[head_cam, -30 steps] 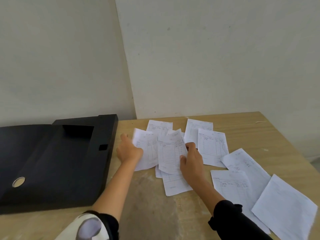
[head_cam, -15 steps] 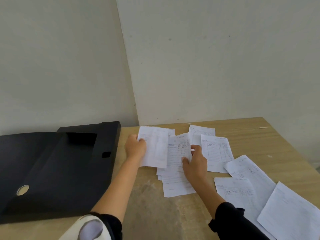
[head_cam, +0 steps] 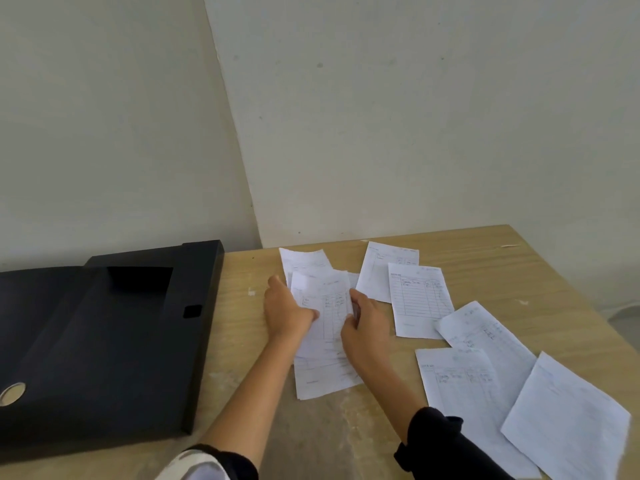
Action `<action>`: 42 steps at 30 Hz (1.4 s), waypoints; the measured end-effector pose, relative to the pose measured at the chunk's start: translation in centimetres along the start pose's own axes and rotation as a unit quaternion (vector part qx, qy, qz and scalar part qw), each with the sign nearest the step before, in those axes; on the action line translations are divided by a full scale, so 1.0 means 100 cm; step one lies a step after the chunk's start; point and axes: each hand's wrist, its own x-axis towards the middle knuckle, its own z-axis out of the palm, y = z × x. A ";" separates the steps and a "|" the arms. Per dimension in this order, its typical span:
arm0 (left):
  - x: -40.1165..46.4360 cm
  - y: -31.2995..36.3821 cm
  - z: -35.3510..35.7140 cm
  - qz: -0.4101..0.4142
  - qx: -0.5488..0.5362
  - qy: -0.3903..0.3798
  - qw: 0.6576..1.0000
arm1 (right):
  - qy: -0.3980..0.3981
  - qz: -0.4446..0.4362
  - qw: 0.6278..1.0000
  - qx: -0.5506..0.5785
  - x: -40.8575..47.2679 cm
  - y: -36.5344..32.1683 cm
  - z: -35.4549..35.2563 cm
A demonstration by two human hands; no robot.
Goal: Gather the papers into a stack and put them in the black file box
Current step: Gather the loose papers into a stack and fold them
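A small pile of white printed papers [head_cam: 325, 306] lies on the wooden table [head_cam: 242, 306] in the middle of the view. My left hand [head_cam: 285, 311] grips the pile's left edge. My right hand [head_cam: 365, 323] holds its right edge, fingers curled over the sheets. More sheets lie loose to the right: two near the back [head_cam: 417, 299], one tilted [head_cam: 485, 337], one flat in front [head_cam: 460, 386] and one at the near right [head_cam: 568, 417]. The black file box [head_cam: 104, 348] lies open at the left, apart from both hands.
The table's back edge meets a pale wall corner [head_cam: 242, 168]. The table's right edge runs diagonally at the far right. A round metal ring [head_cam: 12, 393] shows in the box near its left end. Bare tabletop lies between the box and the pile.
My left hand laid its sheet onto the pile in the middle. Both hands have closed in on the pile's two sides. The camera has tilted up slightly.
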 end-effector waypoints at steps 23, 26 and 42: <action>-0.019 -0.022 -0.017 0.063 -0.058 0.043 0.995 | -0.031 -0.128 0.907 -0.400 0.041 0.013 -0.066; -0.019 -0.020 -0.013 0.059 -0.070 0.044 0.995 | 0.053 -0.093 0.944 -0.313 0.034 0.014 -0.063; -0.031 -0.014 -0.008 0.005 -0.157 -0.028 0.987 | -0.095 -0.149 0.972 -0.158 -0.038 0.023 -0.050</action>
